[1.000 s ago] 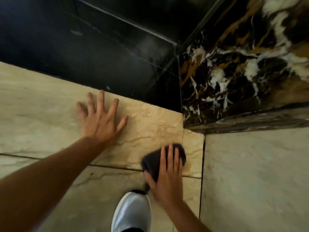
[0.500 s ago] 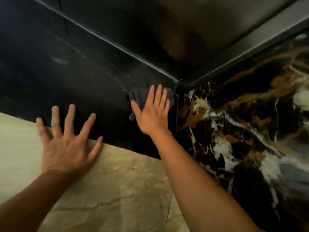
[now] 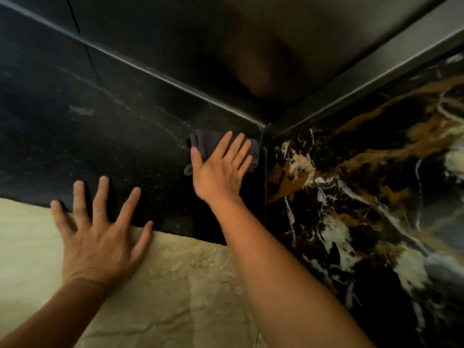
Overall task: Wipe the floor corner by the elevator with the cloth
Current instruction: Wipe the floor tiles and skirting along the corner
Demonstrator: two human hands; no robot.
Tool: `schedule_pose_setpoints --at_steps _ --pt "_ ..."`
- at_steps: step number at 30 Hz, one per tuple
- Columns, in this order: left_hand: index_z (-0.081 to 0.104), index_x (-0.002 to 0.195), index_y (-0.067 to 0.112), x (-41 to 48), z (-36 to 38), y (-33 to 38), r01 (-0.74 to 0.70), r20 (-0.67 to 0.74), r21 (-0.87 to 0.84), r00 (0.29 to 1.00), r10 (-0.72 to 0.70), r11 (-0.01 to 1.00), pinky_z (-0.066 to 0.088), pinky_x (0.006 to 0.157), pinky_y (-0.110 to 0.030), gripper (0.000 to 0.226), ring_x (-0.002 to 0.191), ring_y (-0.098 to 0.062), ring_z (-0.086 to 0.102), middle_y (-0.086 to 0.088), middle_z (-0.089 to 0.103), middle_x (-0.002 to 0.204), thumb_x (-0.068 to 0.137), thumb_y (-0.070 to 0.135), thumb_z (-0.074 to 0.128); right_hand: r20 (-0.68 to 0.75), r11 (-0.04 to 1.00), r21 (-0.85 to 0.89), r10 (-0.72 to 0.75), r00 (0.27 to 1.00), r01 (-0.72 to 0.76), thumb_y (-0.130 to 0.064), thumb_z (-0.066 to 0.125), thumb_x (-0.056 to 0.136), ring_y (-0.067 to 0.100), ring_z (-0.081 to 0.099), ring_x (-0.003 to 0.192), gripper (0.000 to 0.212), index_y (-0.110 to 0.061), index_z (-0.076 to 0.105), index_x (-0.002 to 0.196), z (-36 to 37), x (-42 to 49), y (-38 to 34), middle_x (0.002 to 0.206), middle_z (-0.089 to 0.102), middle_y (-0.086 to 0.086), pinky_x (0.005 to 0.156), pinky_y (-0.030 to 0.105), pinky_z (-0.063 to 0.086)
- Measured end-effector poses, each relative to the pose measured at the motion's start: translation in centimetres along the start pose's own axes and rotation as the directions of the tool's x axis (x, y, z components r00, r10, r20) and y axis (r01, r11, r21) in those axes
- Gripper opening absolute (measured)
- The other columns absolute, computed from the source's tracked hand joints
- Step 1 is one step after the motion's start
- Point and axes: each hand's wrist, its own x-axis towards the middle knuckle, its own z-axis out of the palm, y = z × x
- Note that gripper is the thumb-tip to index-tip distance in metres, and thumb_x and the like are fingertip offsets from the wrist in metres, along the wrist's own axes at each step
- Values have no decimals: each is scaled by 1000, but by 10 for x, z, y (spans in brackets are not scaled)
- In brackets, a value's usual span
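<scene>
A dark grey cloth [image 3: 200, 141] lies on the black floor strip, close to the corner [image 3: 262, 129] where the metal elevator threshold meets the marbled wall. My right hand [image 3: 221, 169] presses flat on the cloth with fingers spread, covering most of it. My left hand [image 3: 100, 237] rests flat with fingers apart, palm on the beige floor tile [image 3: 188, 285] and fingertips over the black strip [image 3: 100, 136].
A dark veined marble wall panel [image 3: 364, 209] rises on the right. A brushed metal elevator door [image 3: 276, 46] and its frame [image 3: 376, 69] fill the top. A metal sill edge [image 3: 150, 71] runs diagonally into the corner.
My right hand has carried the cloth from the beige tile near my shoe forward onto the black strip by the corner. My left hand has stayed braced on the floor. The view has tilted forward.
</scene>
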Motion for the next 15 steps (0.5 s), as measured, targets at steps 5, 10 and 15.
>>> schedule_pose_setpoints --at_steps 5,10,15 --pt "42 149 31 0 5 0 5 -41 -20 999 -6 1000 5 115 -71 77 150 -47 5 -20 22 162 80 66 39 -58 989 -41 -147 987 145 -69 26 90 37 10 150 90 -8 13 155 25 -144 46 163 10 19 117 53 12" --pt "37 150 33 0 12 -3 -14 -47 35 999 15 999 3 116 -69 76 151 -46 3 -19 18 163 82 67 38 -19 997 75 -10 1000 11 -65 28 92 38 -9 150 90 -6 2 155 -3 -1 -18 163 -2 23 120 54 -4" --pt "37 151 33 -1 2 1 9 6 10 1000 -9 1000 2 117 -68 76 151 -44 0 -19 17 164 83 66 36 -28 999 12 -41 999 41 -63 23 93 33 -10 150 87 -7 -1 155 -8 9 -11 164 -5 19 121 53 0"
